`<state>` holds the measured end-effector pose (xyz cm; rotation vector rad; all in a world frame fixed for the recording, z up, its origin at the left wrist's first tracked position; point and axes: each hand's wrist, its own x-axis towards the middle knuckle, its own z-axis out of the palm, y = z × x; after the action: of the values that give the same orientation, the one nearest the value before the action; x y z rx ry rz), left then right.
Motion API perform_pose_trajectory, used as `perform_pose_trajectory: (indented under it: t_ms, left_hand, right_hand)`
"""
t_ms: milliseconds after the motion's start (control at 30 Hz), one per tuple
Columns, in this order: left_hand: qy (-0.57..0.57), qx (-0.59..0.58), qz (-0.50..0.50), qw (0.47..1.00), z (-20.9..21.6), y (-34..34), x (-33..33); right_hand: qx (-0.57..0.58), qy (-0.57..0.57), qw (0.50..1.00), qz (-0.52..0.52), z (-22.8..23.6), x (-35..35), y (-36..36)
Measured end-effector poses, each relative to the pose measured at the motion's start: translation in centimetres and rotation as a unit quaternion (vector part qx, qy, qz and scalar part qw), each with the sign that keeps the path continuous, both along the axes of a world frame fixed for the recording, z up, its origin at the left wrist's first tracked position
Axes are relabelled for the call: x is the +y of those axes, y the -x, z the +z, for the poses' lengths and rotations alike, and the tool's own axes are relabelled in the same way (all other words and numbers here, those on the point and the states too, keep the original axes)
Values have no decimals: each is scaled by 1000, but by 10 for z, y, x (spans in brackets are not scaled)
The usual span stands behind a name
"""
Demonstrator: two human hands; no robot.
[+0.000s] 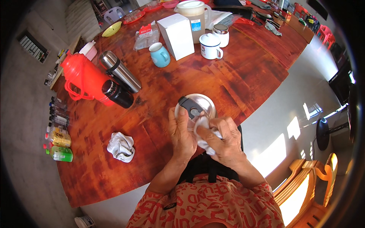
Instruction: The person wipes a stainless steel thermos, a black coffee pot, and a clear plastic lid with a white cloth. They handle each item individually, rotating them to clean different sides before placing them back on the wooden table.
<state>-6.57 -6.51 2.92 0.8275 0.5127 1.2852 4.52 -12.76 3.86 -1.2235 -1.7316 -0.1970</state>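
Note:
My left hand [182,133] grips a small piece with a dark grey curved part [189,104] and a clear section; it looks like a cup lid, but its exact kind is unclear. In the fingers of my right hand [225,140] is a bunched white cloth [202,141], pressed against that piece. Just beyond both hands, a round shiny metal dish or lid [208,102] rests on the wooden table [152,125], partly covered by my fingers. Another crumpled white cloth [121,147] lies to the left.
On the left stand a red thermos jug [83,78], a steel flask [121,71] and a black flask [118,94]. Further back are a blue mug [159,56], a white box [177,38], an enamel mug [210,47], a jar [221,35] and a pitcher [195,19]. A wooden chair [308,190] is at right.

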Motion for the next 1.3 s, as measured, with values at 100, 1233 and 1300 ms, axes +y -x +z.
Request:
perform_pose_trajectory:
  t_ms: [100,1233,1300]
  left_hand:
    - [8,-35,-6,999,1,2,2]
    - [32,-18,2,999,-5,-8,-13]
    - [38,-8,8,999,-7,-6,-13]
  right_hand:
    - [96,12,992,77,-2,-3,-10]
    - [-62,26,992,-111,-16,-3,4]
    - [-75,52,993,-72,-8,-8,4]
